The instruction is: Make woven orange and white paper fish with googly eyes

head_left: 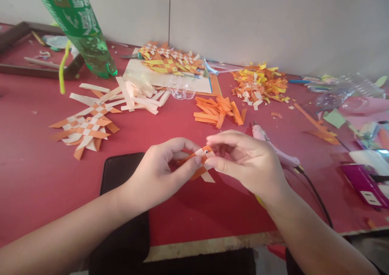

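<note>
Orange-and-white woven paper piece point(200, 171), pinched above the flat red surface point(194, 222) by fingers of the left hand point(165, 167) while the right hand point(246, 159) curls its fingers beside it, grip unclear, probably needs light, even pressure to avoid creasing.

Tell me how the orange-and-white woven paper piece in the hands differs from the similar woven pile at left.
The orange-and-white woven paper piece is single; the orange-and-white woven paper pile at left holds several, overlapping. The left hand pinches and partly covers the piece; the pile lies in the open on the red table. Both are checkered and show at least one round eye.
</note>
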`<act>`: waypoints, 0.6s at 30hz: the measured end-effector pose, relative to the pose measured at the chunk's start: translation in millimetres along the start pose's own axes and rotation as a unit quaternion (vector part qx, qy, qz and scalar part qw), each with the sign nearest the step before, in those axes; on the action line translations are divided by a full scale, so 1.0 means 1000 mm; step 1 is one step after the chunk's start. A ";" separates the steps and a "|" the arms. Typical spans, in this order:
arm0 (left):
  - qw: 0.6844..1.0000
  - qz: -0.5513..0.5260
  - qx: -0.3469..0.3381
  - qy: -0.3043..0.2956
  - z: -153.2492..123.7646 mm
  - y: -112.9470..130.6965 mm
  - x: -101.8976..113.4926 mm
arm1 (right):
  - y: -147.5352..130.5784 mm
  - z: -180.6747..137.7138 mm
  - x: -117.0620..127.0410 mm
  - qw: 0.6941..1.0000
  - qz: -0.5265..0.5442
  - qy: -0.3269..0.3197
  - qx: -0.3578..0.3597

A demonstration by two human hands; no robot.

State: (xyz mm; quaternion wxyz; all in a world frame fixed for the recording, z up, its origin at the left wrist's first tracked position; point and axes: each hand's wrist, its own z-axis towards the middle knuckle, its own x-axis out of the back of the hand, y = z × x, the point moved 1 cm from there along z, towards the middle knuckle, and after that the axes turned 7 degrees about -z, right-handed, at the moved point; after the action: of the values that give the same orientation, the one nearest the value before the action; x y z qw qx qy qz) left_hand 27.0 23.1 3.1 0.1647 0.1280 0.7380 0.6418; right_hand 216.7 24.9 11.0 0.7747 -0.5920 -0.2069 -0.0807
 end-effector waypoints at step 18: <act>0.961 0.215 -0.175 0.008 -0.005 0.001 0.001 | -0.005 -0.002 0.003 0.995 -0.072 -0.036 0.058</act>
State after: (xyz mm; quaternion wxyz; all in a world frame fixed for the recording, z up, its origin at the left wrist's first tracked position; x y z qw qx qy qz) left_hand 24.2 19.4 4.6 0.0365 0.2477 0.5709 0.7819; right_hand 217.8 21.8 15.9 0.7917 -0.5325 -0.2812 -0.1029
